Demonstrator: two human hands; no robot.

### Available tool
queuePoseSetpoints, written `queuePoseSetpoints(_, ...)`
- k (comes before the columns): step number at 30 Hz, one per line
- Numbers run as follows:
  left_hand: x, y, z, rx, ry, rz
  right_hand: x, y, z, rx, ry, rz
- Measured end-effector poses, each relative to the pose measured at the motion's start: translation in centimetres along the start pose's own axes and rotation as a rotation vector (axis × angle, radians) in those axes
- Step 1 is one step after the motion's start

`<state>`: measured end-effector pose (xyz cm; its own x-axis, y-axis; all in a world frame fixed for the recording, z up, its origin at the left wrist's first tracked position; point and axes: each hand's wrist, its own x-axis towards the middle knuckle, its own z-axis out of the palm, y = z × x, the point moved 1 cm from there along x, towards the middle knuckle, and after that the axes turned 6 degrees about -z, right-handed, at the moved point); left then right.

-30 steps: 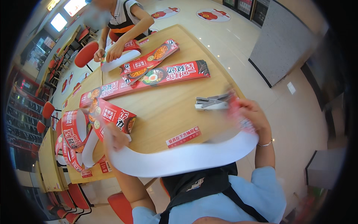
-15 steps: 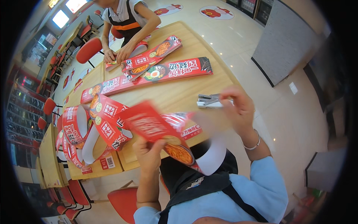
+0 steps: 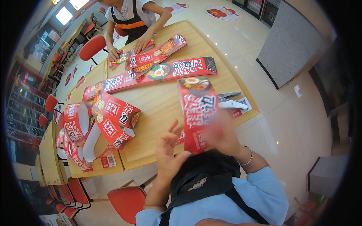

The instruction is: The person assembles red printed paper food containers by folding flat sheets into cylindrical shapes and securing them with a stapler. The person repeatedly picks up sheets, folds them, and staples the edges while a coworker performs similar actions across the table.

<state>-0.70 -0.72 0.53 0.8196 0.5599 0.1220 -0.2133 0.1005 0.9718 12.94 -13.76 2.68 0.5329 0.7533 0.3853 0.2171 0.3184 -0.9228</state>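
Room: pale tiled floor (image 3: 271, 124) with round red-and-white decals (image 3: 222, 12), chairs with red seats (image 3: 128, 201) and a tall grey block (image 3: 290, 47) standing off to the right.
Surface: light wooden, rounded at the far right corner (image 3: 158, 100).
Folded strip: 1 red, glossy paper strip printed with a food bowl and white lettering (image 3: 196, 101), upright in the view at the surface's near edge, between the person's 2 hands.
Left hand: fingers spread apart (image 3: 169, 148), thumb at the strip's lower left corner; whether it presses there, I cannot tell.
Right hand: motion-blurred (image 3: 224, 132), over the strip's lower right side; I cannot tell whether it is pinching the paper. A white bracelet (image 3: 247, 156) circles that wrist.
Stapler: silver-and-white metal (image 3: 232, 103), on the surface just beyond the right hand, near the strip's right edge.
Long stack: flat red printed strips (image 3: 192, 68), lying across the surface's middle.
Shorter strips: red, with food pictures (image 3: 167, 47), overlapping the long stack's far side.
Loops: red-and-white curved paper bands (image 3: 75, 128), heaped at the left.
Co-worker: person in a dark apron with an orange band (image 3: 132, 25), both hands (image 3: 142, 42) on red paper at the far side.
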Motion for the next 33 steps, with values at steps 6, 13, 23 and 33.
queuePoseSetpoints(6,1.9,0.2,-0.7,-0.505,-0.036,-0.348,-0.1,0.8,0.8,-0.333,-0.314,-0.076)
queuePoseSetpoints(13,2.5,1.4,1.0,-0.755,-0.036,-0.332,0.9,0.5,1.3,-0.314,-0.043,-0.012)
queuePoseSetpoints(23,2.4,0.9,1.9,-0.317,0.015,-0.175,1.6,0.6,1.7,-0.364,0.096,-0.027)
queuePoseSetpoints(33,2.8,0.6,1.6,-0.455,0.041,-0.261,1.6,2.4,1.1,-0.379,0.248,-0.164)
